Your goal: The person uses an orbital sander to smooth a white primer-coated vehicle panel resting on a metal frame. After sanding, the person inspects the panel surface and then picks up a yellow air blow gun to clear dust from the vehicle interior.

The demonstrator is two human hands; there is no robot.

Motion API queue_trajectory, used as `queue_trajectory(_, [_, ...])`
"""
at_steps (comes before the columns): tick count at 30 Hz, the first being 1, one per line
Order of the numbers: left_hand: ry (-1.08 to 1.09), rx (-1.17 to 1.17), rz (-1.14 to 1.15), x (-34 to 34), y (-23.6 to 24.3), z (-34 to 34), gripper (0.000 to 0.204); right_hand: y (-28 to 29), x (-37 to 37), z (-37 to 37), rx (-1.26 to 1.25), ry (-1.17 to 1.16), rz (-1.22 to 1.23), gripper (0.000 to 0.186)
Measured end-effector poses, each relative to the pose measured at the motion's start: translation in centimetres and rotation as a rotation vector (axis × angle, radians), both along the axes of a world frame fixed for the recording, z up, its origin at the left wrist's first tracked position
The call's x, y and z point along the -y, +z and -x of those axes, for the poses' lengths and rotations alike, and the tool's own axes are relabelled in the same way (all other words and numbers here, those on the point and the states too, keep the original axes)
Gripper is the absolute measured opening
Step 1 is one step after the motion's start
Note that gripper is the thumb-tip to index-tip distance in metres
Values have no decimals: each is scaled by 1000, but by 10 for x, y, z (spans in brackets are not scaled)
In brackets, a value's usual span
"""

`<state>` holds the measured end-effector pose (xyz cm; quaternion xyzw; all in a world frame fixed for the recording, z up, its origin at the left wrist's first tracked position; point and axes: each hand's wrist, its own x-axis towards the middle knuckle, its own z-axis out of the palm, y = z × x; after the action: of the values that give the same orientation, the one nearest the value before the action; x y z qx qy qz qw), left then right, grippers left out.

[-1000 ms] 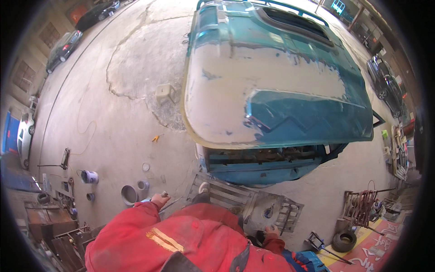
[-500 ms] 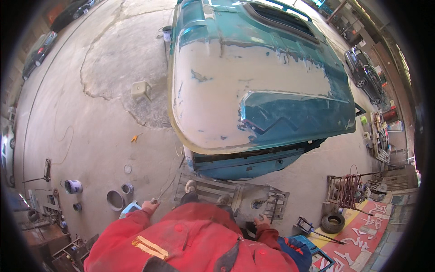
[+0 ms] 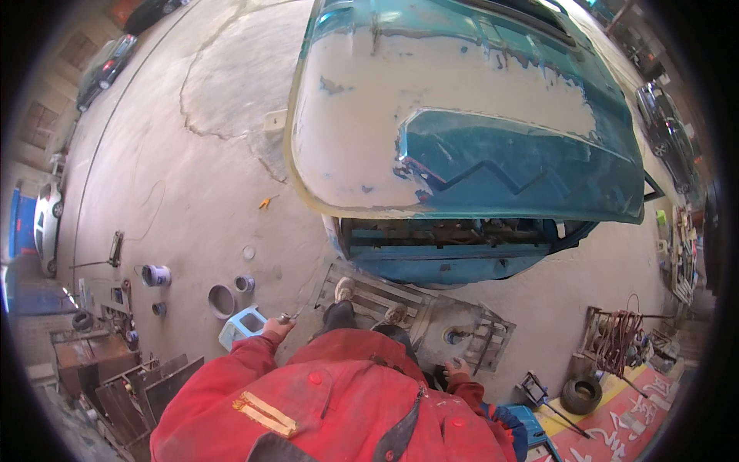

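Observation:
Down at my left side, my left hand (image 3: 277, 329) is closed on a small metal tool (image 3: 288, 317), its detail too small to make out; a light blue plastic stool (image 3: 242, 327) sits just beyond it. My right hand (image 3: 456, 369) hangs low on the right, fingers curled around something I cannot make out. My feet are on a slatted pallet (image 3: 323, 292), beside a worn grey board (image 3: 443, 323). Before me is a teal vehicle cab, its raised panel (image 3: 454, 77) covered largely in pale filler with patchy edges. Beneath the panel shows a dark opening with a teal front (image 3: 446, 266).
Buckets (image 3: 156, 276) and a basin (image 3: 222, 301) lie left, with metal scrap (image 3: 77, 354). A pale stool (image 3: 274, 122) is behind the panel's edge. Right are a hose rack (image 3: 616, 339), tyre (image 3: 581, 394) and red signboard (image 3: 616, 423). Cars (image 3: 104, 71) line both sides.
The view swung one way and back; the cab now sits higher in the picture, hiding more of the pale stool. The light blue stool shows more fully. Both hands remain low at my sides.

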<state>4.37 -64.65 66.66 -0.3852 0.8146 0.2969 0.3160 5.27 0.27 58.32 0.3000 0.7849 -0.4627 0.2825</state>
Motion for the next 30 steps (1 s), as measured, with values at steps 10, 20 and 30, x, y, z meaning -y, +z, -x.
queue_trajectory(10, [-101, 33, 28, -90, 1, -83, 55, -65, -126, 43, 62, 108, -69, 56])
queue_trajectory(20, [160, -1, -29, -115, 7, -91, 46, -25, -74, 133, 61, 176, 12, 59])
queue_trajectory(30, [29, -11, -50, -63, -15, -62, 46, 60, -20, 146, -159, 209, -159, 63])
